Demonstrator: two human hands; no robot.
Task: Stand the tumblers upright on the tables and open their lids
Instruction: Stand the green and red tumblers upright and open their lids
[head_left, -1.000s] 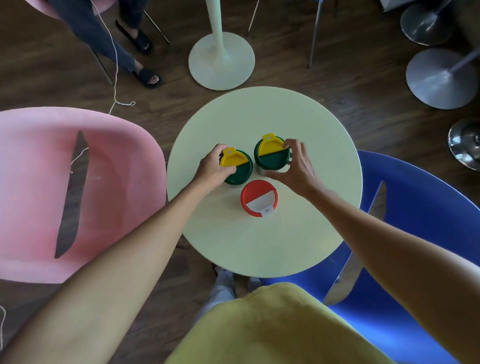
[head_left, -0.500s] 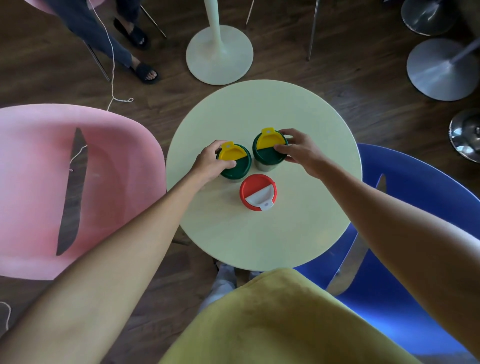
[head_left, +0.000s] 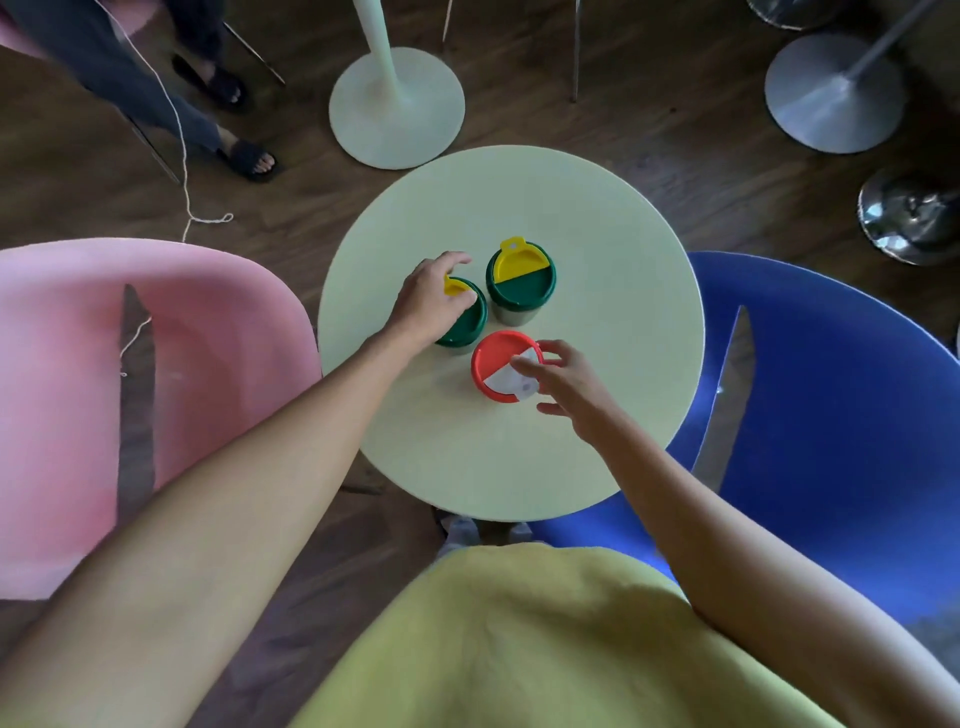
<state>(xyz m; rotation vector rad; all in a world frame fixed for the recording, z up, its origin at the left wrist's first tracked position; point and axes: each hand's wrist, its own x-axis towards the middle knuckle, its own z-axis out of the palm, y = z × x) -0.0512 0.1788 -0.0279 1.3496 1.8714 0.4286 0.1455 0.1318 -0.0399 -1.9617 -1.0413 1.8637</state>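
Note:
Three tumblers stand upright on the round pale green table (head_left: 613, 332). The left tumbler (head_left: 465, 325) has a green lid with a yellow flap, and my left hand (head_left: 431, 299) grips that lid from above. The far tumbler (head_left: 521, 280), same colours, stands free with its yellow flap lying flat. The near tumbler (head_left: 501, 366) has a red lid with a white flap. My right hand (head_left: 563, 387) hovers at its right side, fingers spread, fingertips touching the white flap and the rim.
A pink chair (head_left: 156, 389) stands left of the table and a blue chair (head_left: 831, 415) to the right. Another table's white base (head_left: 397, 106) and metal stool bases (head_left: 831, 93) are on the floor beyond. A seated person's sandalled feet (head_left: 249, 158) are at far left.
My right hand left the far green-lidded tumbler and moved toward me to the red-lidded one. My left hand shifted further over the left tumbler's lid.

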